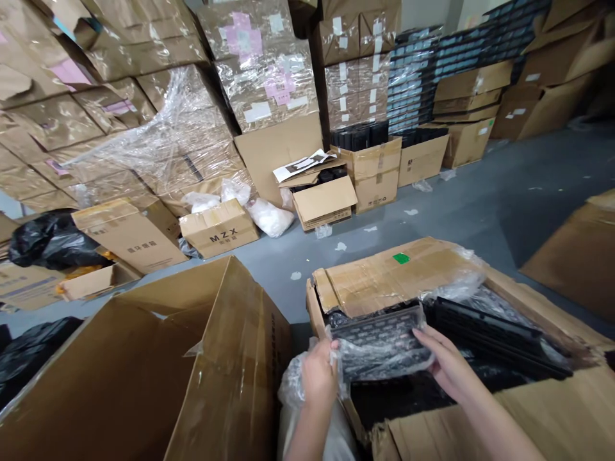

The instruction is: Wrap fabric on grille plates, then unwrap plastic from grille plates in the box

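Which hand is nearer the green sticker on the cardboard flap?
Right hand: below the green sticker, slightly to its right. Left hand: farther off, below it and to its left.

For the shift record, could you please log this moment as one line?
left hand: on black plastic-wrapped tray | right hand: on same tray | below: open cardboard carton

We're in a stockroom: grey floor (432,218) with paper scraps (340,246), cartons (269,70) stacked high in stretch film along the back, stacks of black trays (413,83) beside them, pale wall (423,13) just showing above. Loose white plastic bags (271,216) and a black bin bag (50,242) sit against the stacks.
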A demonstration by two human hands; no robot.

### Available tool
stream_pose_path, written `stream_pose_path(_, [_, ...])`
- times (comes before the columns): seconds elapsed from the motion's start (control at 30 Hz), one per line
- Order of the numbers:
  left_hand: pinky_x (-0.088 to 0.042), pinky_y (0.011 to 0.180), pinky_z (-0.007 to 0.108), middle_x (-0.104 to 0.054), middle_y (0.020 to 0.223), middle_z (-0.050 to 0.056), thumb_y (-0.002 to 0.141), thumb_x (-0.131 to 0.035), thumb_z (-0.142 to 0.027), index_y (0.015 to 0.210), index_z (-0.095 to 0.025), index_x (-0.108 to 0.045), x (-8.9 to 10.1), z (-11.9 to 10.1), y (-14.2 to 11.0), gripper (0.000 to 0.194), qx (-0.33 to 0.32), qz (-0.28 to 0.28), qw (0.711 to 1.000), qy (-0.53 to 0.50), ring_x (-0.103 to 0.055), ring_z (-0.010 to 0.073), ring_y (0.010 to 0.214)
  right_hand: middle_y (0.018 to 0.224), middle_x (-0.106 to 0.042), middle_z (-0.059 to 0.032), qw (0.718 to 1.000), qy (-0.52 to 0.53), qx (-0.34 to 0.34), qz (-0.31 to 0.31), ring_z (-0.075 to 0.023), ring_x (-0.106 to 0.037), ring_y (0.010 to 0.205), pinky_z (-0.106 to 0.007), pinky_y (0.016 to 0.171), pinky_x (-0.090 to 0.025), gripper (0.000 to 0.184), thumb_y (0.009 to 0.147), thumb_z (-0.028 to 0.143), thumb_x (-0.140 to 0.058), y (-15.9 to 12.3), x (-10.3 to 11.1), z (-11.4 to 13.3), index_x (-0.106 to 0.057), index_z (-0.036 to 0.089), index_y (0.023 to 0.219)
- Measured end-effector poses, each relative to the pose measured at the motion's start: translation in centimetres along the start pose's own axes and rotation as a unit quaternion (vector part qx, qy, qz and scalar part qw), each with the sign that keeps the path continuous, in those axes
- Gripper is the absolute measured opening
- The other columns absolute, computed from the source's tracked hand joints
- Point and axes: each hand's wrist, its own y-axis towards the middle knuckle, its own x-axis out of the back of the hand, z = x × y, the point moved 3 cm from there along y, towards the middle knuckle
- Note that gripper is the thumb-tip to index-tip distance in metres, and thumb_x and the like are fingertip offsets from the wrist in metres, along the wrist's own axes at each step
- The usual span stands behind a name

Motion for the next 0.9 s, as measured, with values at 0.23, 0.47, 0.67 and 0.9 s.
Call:
stream_pose_path(0.23, [-0.039,0.062,0.025,-0.058,0.067,0.002,0.068,-0.048,-0.032,0.070,-0.017,-0.056,0.8,-0.2,1.1,0.017,-0.032,-0.126,0.986,-0.106,-0.053,0.0169,0.065,0.078,-0.067,-0.0029,0.992,-0.010,-0.021,0.121,-0.0188,-0.062,0.075,-0.030,0.068,-0.049,0.025,0.063,0.029,-0.068,-0.9,-0.9,-0.2,-0.062,0.019,0.085])
stream_pose_path(0.47, [-0.039,0.060,0.023,-0.056,0.065,0.001,0.070,-0.050,-0.040,0.069,-0.016,-0.056,0.5,-0.1,0.7,0.024,0.047,-0.196,0.959,-0.198,-0.052,0.0150,0.064,0.075,-0.067,0.0003,0.996,-0.023,-0.076,0.046,-0.0165,-0.063,0.059,-0.028,0.052,-0.050,0.028,0.062,0.032,-0.068,-0.9,-1.4,-1.6,-0.060,0.023,0.087])
stream_pose_path(0.67, [-0.037,0.053,0.021,-0.048,0.055,-0.003,0.073,-0.048,-0.043,0.063,-0.017,-0.051,1.0,1.5,1.9,0.029,0.058,-0.093,0.978,-0.175,-0.045,0.0104,0.052,0.081,-0.068,-0.0046,0.984,-0.156,0.078,0.018,-0.0211,-0.063,0.069,-0.032,0.061,-0.049,0.034,0.065,0.037,-0.061,0.4,0.3,1.0,-0.061,0.018,0.093])
stream_pose_path(0.9, [-0.043,0.080,0.031,-0.056,0.101,0.008,0.072,-0.055,-0.035,0.104,-0.020,-0.054,1.3,-5.7,2.7,0.035,-0.216,0.020,0.975,0.049,-0.053,0.0195,0.093,0.085,-0.067,-0.0052,0.703,-0.579,0.413,0.008,-0.0215,-0.060,0.078,-0.034,0.073,-0.045,0.020,0.077,0.024,-0.047,-0.7,-2.6,7.4,-0.063,0.021,0.089])
